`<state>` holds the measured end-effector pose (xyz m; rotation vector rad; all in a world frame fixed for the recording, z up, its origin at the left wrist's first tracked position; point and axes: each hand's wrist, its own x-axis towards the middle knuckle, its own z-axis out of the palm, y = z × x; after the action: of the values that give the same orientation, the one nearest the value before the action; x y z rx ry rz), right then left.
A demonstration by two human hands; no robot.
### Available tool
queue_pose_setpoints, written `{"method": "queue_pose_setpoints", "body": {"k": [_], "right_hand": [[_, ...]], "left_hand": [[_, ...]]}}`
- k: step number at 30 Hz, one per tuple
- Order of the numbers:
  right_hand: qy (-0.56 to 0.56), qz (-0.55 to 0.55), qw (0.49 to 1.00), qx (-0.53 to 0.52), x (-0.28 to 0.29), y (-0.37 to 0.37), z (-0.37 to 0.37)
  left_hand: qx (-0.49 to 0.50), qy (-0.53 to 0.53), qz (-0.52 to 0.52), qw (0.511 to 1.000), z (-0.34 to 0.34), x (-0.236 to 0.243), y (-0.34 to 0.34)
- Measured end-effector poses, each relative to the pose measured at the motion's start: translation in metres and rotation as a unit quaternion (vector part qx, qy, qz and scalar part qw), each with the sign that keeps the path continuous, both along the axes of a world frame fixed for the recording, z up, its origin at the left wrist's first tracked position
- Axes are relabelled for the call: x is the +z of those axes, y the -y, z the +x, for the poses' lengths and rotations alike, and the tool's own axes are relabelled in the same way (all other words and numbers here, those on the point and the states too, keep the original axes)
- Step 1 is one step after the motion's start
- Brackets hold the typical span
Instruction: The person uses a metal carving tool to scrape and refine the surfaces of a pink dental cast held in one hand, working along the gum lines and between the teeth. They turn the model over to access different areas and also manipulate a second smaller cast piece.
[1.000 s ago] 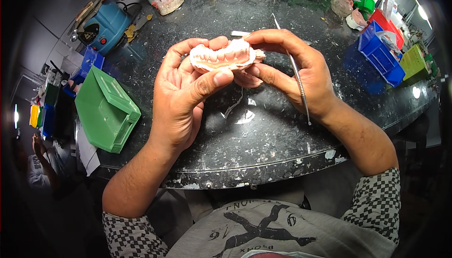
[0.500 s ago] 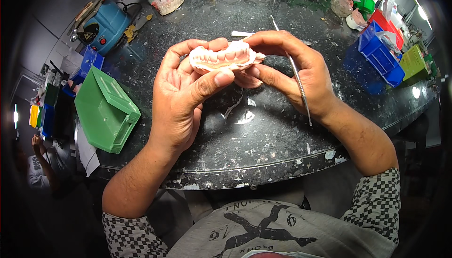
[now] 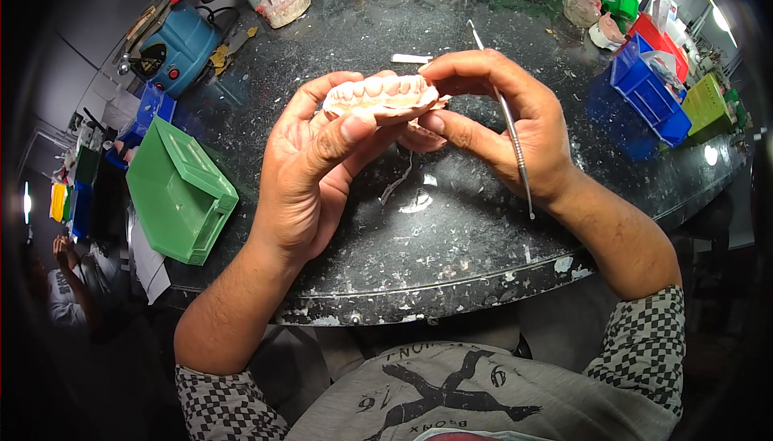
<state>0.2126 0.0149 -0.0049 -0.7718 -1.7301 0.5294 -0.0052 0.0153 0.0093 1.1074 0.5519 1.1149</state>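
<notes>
One pale dental model (image 3: 377, 95) is above one black, white-spotted table (image 3: 419, 256). The left hand (image 3: 302, 151) is clamped on it; the right hand (image 3: 527, 131) pinches its right end, holding one metal tool (image 3: 519, 153). One large green bin (image 3: 173, 199) lies left; two lamps (image 3: 721, 20) shine, left and right.

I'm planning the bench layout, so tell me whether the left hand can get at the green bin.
Probably yes: the green bin lies left of the left hand, with nothing visible between them. That hand holds the dental cast, though, so it would likely need freeing first.
</notes>
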Motion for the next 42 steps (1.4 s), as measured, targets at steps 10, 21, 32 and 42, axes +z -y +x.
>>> {"method": "queue_pose_setpoints", "body": {"k": [10,21,32,42], "right_hand": [[0.018,0.075,0.997,-0.009,0.008,0.003,0.001],[0.003,0.111,0.994,0.002,0.011,0.004,0.001],[0.046,0.131,0.989,0.054,0.013,0.005,0.009],[0.042,0.157,0.983,0.089,0.012,0.001,0.009]], "left_hand": [[-0.077,0.066,-0.050,0.994,-0.003,0.005,0.000],[-0.131,0.087,-0.071,0.985,-0.001,0.005,-0.002],[-0.176,0.039,-0.073,0.981,0.000,0.008,0.000],[-0.153,-0.028,-0.056,0.986,0.002,0.015,0.003]]}}
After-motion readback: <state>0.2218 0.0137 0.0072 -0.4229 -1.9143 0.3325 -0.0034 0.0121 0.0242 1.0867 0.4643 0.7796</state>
